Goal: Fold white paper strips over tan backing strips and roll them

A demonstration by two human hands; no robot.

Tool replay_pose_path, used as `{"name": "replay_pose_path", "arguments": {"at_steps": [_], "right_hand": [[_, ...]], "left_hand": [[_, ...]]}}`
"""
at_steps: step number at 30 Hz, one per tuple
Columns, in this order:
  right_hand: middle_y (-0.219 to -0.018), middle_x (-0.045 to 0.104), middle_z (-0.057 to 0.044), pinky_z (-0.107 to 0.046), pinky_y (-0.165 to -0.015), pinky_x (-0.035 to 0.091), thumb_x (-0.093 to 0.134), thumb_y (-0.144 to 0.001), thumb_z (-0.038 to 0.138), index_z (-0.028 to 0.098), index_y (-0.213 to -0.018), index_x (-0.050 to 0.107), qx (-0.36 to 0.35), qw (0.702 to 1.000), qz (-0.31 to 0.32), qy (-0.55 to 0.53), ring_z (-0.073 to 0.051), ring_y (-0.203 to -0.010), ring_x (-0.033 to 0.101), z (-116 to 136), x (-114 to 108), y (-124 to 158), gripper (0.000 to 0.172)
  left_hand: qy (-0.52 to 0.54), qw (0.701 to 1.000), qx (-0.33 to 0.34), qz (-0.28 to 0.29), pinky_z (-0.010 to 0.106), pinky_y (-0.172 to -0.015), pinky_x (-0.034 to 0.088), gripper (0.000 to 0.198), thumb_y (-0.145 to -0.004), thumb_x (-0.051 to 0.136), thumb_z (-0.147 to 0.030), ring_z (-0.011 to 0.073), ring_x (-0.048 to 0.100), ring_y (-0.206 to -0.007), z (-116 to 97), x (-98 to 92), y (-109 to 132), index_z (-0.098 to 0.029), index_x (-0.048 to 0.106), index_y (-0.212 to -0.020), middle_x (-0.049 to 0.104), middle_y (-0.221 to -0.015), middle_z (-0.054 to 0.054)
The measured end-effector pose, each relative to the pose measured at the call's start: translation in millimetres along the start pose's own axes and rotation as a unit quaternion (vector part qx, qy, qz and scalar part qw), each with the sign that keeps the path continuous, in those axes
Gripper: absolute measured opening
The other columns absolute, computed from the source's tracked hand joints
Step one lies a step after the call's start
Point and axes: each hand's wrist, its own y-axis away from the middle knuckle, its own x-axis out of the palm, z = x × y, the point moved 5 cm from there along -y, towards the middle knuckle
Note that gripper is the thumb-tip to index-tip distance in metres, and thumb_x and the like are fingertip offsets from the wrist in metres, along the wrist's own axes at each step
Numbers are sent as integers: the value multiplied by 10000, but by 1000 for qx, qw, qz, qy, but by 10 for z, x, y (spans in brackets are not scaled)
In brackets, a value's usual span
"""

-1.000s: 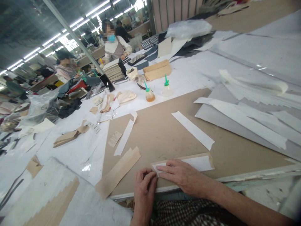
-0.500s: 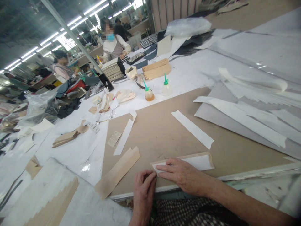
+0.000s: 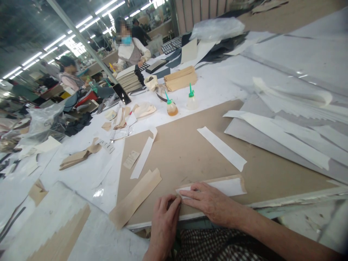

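Note:
A white strip (image 3: 228, 185) lies on a slightly wider tan strip (image 3: 243, 179) near the front edge of the brown board (image 3: 179, 148). The fingers of my right hand (image 3: 209, 201) are stretched out flat across the white strip's left part, pressing on it. Beside it, my left hand (image 3: 165, 217) pinches the left end of the tan strip between thumb and forefinger; the fingertips hide that corner. Left of my hands lies another tan strip (image 3: 137, 197). Two more white strips rest farther back, one at the left (image 3: 143, 156) and one at the right (image 3: 221, 148).
Two green-tipped squeeze bottles, one with amber liquid (image 3: 172, 108) and one pale (image 3: 191, 102), stand behind the board. Stacked white sheets (image 3: 277, 134) cover its right side. A phone (image 3: 121, 94) leans farther back. A person (image 3: 132, 50) works across the table.
Both hands keep almost the same place on the strips; the left wrist has shifted slightly to the left. The whole view has moved a little.

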Motion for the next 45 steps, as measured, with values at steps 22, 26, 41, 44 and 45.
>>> {"name": "replay_pose_path", "arguments": {"at_steps": [22, 26, 41, 44, 45], "right_hand": [[-1416, 584, -72, -440, -1044, 427, 554, -847, 65, 197, -1280, 623, 44, 999, -31, -5, -251, -1187, 491, 20, 67, 64, 458], [-1411, 588, -75, -435, -1047, 425, 544, -845, 56, 208, -1294, 617, 59, 998, -32, -3, -241, -1190, 492, 21, 84, 68, 479], [-1422, 578, -83, -438, -1060, 414, 540, -830, 49, 197, -1314, 605, 63, 997, -37, -10, -247, -1202, 486, 11, 90, 77, 510], [-1408, 586, -86, -438, -1054, 410, 534, -820, 37, 200, -1304, 609, 64, 997, -42, -3, -245, -1195, 497, 27, 90, 63, 516], [-1403, 589, -89, -441, -1049, 411, 532, -819, 37, 196, -1311, 602, 66, 997, -45, 1, -248, -1190, 502, 37, 97, 53, 522]], "left_hand": [[62, 997, 25, 50, 366, -833, 528, 329, -942, 521, -111, 223, 569, -985, 15, -48, -30, -256, 672, -1195, 623, -1098, 86], [80, 995, 23, 53, 369, -846, 539, 340, -947, 509, -105, 222, 576, -1002, 35, -46, -28, -265, 669, -1201, 611, -1111, 90], [11, 999, 33, -7, 353, -835, 574, 393, -933, 459, -48, 218, 611, -979, 77, -4, -89, -212, 631, -1246, 632, -1118, 109], [-16, 999, 41, 10, 374, -810, 575, 413, -921, 476, -49, 232, 605, -953, 63, 12, -90, -214, 617, -1272, 643, -1116, 110], [-25, 999, 45, 18, 384, -802, 575, 422, -916, 485, -51, 238, 602, -947, 57, 15, -90, -216, 612, -1283, 647, -1119, 111]]}}
